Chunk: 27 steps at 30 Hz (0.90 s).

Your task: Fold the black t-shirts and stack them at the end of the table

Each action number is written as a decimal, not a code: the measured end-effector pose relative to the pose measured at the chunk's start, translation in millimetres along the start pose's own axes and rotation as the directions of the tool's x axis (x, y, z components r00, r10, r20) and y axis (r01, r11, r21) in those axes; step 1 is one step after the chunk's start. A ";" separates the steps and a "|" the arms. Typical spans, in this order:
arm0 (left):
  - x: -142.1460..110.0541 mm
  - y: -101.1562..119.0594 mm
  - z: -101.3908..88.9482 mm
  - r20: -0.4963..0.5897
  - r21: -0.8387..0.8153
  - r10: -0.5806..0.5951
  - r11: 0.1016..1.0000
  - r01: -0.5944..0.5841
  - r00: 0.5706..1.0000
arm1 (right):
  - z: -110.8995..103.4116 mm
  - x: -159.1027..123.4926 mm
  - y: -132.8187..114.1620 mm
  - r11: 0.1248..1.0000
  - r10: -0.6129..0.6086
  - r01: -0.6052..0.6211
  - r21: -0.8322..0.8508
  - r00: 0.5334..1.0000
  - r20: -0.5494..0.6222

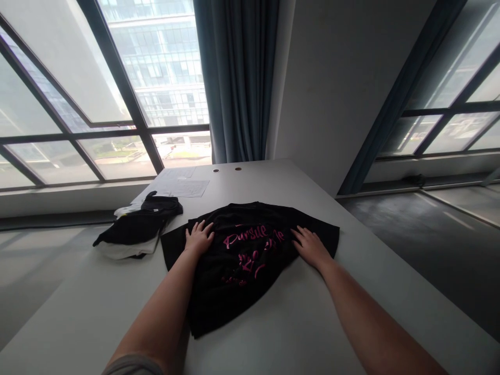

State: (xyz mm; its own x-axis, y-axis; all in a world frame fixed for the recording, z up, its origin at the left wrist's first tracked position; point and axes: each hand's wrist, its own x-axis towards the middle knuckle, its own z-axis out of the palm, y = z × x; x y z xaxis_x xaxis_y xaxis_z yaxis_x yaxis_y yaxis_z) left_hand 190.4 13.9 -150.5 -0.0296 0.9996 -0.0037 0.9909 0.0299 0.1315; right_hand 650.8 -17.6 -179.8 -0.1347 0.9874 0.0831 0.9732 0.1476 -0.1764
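Note:
A black T-shirt (222, 302) with pink lettering lies spread on the white table (312, 323), its neck end toward the far side and its sleeves out to both sides. My left hand (199, 237) rests with fingers apart on its left shoulder area. On the right, my right hand (310, 246) lies on the cloth near the other sleeve, fingers stretched out. Neither hand grips the fabric. The lower hem runs at a slant, and its right part is drawn up higher than the left.
At the table's left edge sits a pile of black and white clothes (136, 226), partly overhanging. Sheets of paper (191, 187) lie behind it. Two round cable holes (238, 169) are at the far end, before a blue curtain (238, 78) and windows.

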 end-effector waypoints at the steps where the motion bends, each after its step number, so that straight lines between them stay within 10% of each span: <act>1: -1.6 0.5 -0.7 0.007 0.008 0.026 1.000 -0.026 1.000 | -1.2 -0.4 1.5 1.000 -0.010 0.010 -0.003 1.000 0.018; 10: -18.9 -10.0 -11.4 0.086 0.056 0.388 0.918 -0.394 0.918 | -13.2 -17.7 19.8 0.986 -0.164 0.160 0.043 0.979 0.118; 16: -24.4 -14.8 -25.2 0.078 0.073 0.502 0.859 -0.507 0.862 | -35.5 -5.0 21.5 0.991 -0.054 0.042 0.126 0.994 0.096; 21: 9.7 30.2 -34.1 -0.009 0.050 0.382 0.923 -0.382 0.924 | -50.3 60.6 -27.7 0.986 -0.119 0.122 0.115 0.992 -0.028; 27: 75.9 91.7 -30.3 0.049 -0.016 0.198 0.980 -0.198 0.979 | -26.2 136.6 -75.7 0.991 -0.059 0.039 0.128 0.986 0.157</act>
State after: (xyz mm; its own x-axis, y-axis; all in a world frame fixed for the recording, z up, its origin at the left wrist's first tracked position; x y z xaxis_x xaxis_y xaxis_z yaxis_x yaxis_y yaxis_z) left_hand 275.1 92.5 -108.7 0.1739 0.9844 -0.0257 0.9749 -0.1684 0.1458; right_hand 563.5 104.6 -129.4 -0.2192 0.9737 -0.0618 0.9355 0.1918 -0.2968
